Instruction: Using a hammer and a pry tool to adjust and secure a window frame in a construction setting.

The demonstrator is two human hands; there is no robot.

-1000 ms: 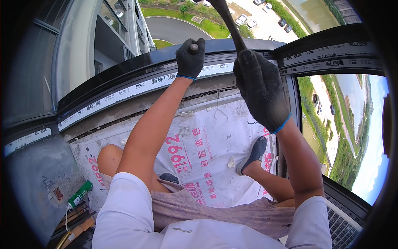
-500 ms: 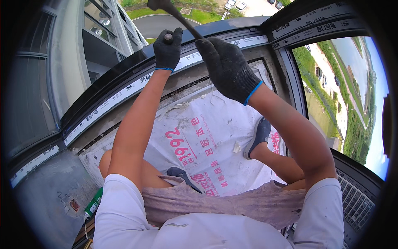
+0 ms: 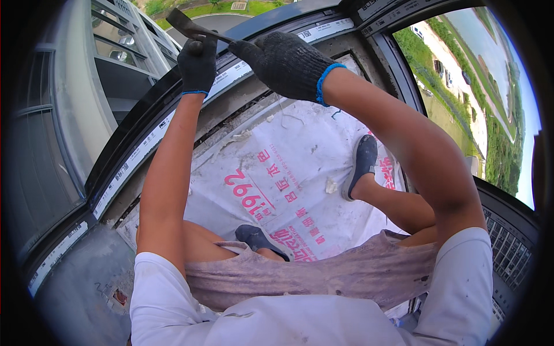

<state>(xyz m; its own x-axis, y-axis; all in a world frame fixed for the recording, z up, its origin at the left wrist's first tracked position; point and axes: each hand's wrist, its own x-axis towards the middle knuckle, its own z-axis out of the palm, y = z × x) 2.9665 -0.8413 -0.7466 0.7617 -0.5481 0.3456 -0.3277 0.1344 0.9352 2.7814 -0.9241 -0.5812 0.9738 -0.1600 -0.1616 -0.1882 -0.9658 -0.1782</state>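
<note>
A dark work glove with a blue cuff covers my left hand [image 3: 197,66], raised near the window frame and closed around a chisel-like rod. Only the rod's round butt end [image 3: 197,47] shows above the fist; its lower part is hidden. My right hand [image 3: 288,62], gloved the same way, grips a hammer [image 3: 183,24] by the handle. The hammer's dark head hangs just above my left fist, close to the rod's end. Whether head and rod touch, I cannot tell.
A dark window frame [image 3: 124,173] with white printed film curves along the front. Below lies a white sheet [image 3: 288,167] with pink print and bits of rubble, under my shoes [image 3: 363,161]. Outside, a building wall [image 3: 81,63] stands at left, with greenery far below.
The hammer has come down and left toward my left fist. Both hands appear farther left and higher in the picture, as the view has shifted too.
</note>
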